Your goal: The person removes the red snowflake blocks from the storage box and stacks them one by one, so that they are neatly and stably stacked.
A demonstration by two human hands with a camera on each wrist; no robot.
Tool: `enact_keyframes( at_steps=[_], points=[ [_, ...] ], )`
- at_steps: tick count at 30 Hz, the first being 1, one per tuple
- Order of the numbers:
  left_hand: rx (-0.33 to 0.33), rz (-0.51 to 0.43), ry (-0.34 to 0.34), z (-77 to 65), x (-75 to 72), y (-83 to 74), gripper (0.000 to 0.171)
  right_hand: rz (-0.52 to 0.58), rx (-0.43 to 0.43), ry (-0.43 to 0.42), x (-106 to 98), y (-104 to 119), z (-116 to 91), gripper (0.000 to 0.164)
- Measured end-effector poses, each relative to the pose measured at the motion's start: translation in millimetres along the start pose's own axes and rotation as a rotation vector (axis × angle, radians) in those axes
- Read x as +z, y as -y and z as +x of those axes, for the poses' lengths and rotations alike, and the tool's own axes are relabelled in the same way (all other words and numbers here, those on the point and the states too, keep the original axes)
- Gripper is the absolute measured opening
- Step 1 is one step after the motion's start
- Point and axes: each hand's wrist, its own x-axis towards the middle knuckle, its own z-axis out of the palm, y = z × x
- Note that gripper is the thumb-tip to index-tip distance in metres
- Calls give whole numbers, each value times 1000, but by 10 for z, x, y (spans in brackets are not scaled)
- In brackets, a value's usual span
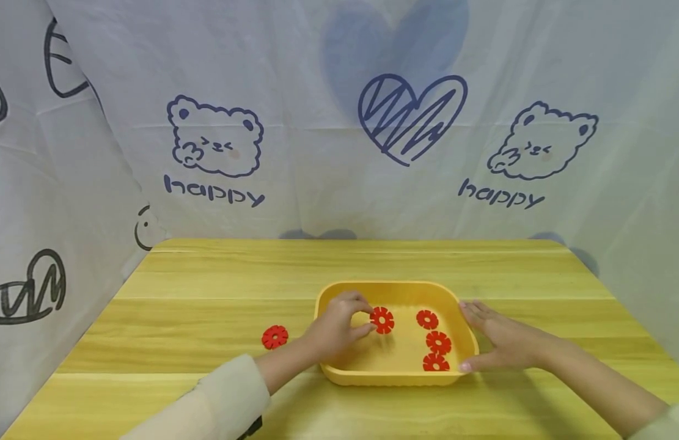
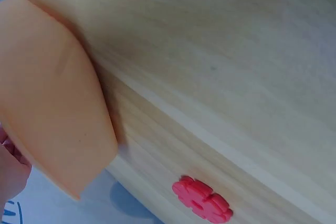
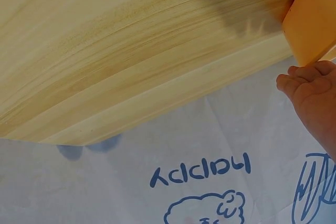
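In the head view, my left hand (image 1: pixel 339 325) reaches over the left side of a yellow plastic basin (image 1: pixel 396 379). Its thumb and forefinger pinch the left edge of a red notched disc (image 1: pixel 382 320), held above the basin floor. On the right, my right hand (image 1: pixel 501 339) rests on the basin's end rim, fingers extended and thumb spread toward the near corner. Inside the basin by that end lie three more red discs (image 1: pixel 439 343). Another red disc (image 1: pixel 275 337) lies on the table left of the basin; the left wrist view shows this loose disc (image 2: pixel 202 199) too.
The wood-grain table (image 1: pixel 207 275) runs back to a white cloth (image 1: pixel 311 159) printed with bears and hearts. A small dark object (image 1: pixel 253 426) shows partly under the left sleeve (image 1: pixel 223 394).
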Motion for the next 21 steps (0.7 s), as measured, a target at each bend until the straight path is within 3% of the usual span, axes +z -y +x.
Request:
enact_keyframes(
  at_steps=[5,13,21],
  points=[
    [23,30,-68,-15,-78,25,17,12,4,8,-9,2,0,106],
    [3,36,-100,-58,-162,85,20,13,11,13,-29,15,1,107],
    [49,50,-187,-129,-217,164,21,5,11,10,-46,28,0,107]
  ],
)
